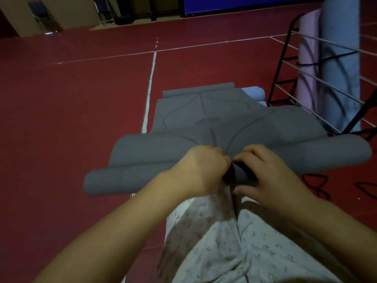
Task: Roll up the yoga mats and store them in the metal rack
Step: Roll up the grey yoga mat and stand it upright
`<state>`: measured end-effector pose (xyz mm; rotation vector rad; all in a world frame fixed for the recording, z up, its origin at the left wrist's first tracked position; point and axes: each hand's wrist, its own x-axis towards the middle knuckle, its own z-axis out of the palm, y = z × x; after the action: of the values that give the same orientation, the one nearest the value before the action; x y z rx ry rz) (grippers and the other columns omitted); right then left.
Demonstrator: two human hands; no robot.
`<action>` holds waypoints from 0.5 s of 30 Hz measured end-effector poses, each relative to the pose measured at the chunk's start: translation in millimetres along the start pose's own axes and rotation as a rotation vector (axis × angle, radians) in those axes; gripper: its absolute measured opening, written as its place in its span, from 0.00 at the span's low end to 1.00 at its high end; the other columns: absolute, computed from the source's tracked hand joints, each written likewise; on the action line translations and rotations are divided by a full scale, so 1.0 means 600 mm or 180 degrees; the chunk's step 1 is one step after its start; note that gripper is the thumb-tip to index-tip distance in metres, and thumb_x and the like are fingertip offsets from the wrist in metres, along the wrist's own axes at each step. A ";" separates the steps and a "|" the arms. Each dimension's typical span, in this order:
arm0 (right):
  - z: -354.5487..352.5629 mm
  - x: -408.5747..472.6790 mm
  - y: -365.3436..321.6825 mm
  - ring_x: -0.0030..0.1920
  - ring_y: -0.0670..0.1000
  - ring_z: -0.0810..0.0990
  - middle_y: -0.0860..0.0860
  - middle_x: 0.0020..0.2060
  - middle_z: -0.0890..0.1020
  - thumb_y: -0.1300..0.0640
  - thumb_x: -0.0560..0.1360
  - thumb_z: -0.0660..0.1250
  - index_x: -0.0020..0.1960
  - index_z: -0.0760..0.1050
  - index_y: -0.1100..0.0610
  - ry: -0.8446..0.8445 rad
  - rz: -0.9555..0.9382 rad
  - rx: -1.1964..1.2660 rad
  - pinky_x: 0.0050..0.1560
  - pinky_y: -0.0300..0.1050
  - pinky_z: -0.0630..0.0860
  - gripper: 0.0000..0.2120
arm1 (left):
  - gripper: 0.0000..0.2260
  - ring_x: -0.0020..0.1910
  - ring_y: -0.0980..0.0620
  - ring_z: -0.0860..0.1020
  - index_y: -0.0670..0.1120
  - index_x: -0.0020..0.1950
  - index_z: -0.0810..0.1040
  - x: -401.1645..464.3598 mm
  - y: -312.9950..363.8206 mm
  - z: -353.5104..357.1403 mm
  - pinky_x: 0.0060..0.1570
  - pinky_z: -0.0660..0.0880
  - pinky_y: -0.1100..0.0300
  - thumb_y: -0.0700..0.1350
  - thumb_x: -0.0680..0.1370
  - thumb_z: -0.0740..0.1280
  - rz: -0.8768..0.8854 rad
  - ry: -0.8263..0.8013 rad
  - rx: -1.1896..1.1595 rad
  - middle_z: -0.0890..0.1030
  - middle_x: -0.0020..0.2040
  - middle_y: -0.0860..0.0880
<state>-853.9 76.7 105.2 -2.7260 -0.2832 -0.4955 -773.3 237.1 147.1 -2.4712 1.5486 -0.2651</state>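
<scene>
On a red court floor [71, 94], a grey mat [214, 127] is gripped mid-roll, its roll lying crosswise to both hands. Left hand [201, 167] and right hand [265, 172] are curled at centre; rack [285, 58] stands right.

No text or label can be read.

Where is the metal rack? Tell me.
The metal rack stands at the right edge of the head view, beyond the grey mat, with rolled mats upright in it.
</scene>
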 end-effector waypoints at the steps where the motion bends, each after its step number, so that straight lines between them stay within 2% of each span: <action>1: 0.007 -0.003 -0.003 0.50 0.53 0.74 0.50 0.52 0.73 0.51 0.54 0.82 0.55 0.75 0.54 0.0017 0.0021 -0.0184 0.57 0.48 0.70 0.33 | 0.15 0.44 0.46 0.78 0.46 0.52 0.77 0.010 -0.010 -0.006 0.37 0.67 0.59 0.55 0.74 0.67 -0.0071 -0.0346 -0.0204 0.79 0.47 0.47; 3: 0.017 -0.003 -0.008 0.50 0.55 0.75 0.53 0.51 0.76 0.53 0.51 0.83 0.55 0.76 0.56 0.0075 0.0068 -0.0431 0.63 0.47 0.64 0.35 | 0.15 0.45 0.48 0.78 0.48 0.54 0.77 0.026 -0.024 -0.014 0.39 0.70 0.58 0.57 0.74 0.67 -0.0068 -0.0513 -0.0543 0.80 0.48 0.49; 4: 0.020 -0.001 -0.005 0.50 0.56 0.77 0.53 0.50 0.77 0.55 0.52 0.83 0.55 0.77 0.57 0.0106 0.0089 -0.0432 0.63 0.47 0.62 0.33 | 0.16 0.45 0.49 0.78 0.49 0.54 0.78 0.031 -0.030 -0.018 0.40 0.71 0.58 0.57 0.73 0.69 -0.0051 -0.0544 -0.0648 0.80 0.47 0.50; 6: 0.013 0.008 0.002 0.50 0.57 0.77 0.53 0.49 0.78 0.58 0.56 0.81 0.56 0.77 0.57 0.0003 0.0144 -0.0290 0.59 0.45 0.64 0.30 | 0.18 0.45 0.49 0.78 0.50 0.56 0.79 0.043 -0.044 -0.022 0.41 0.72 0.58 0.57 0.71 0.71 -0.0057 -0.0722 -0.0863 0.81 0.46 0.50; 9: -0.012 0.039 0.010 0.53 0.55 0.76 0.51 0.52 0.77 0.53 0.62 0.79 0.60 0.76 0.54 -0.0345 0.0239 -0.0129 0.50 0.41 0.65 0.28 | 0.17 0.42 0.54 0.77 0.49 0.56 0.80 0.065 -0.078 -0.035 0.44 0.73 0.60 0.55 0.70 0.74 -0.0187 -0.1230 -0.1594 0.81 0.44 0.53; 12: -0.032 0.072 0.015 0.55 0.51 0.75 0.49 0.54 0.76 0.47 0.64 0.77 0.63 0.74 0.50 -0.0694 0.0300 -0.0111 0.51 0.43 0.70 0.29 | 0.17 0.45 0.59 0.79 0.51 0.56 0.81 0.088 -0.104 -0.044 0.49 0.75 0.63 0.55 0.69 0.75 -0.0262 -0.1691 -0.1991 0.82 0.46 0.56; 15: -0.042 0.096 0.016 0.56 0.50 0.74 0.48 0.54 0.76 0.45 0.63 0.77 0.63 0.74 0.49 -0.0943 0.0425 -0.0127 0.54 0.46 0.72 0.31 | 0.19 0.46 0.59 0.79 0.53 0.58 0.80 0.093 -0.111 -0.051 0.51 0.73 0.62 0.56 0.69 0.74 -0.0286 -0.1919 -0.1918 0.82 0.46 0.58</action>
<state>-806.2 65.8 146.0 -2.8295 -0.1644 -0.0601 -700.0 212.3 197.0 -2.6475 1.3713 0.9807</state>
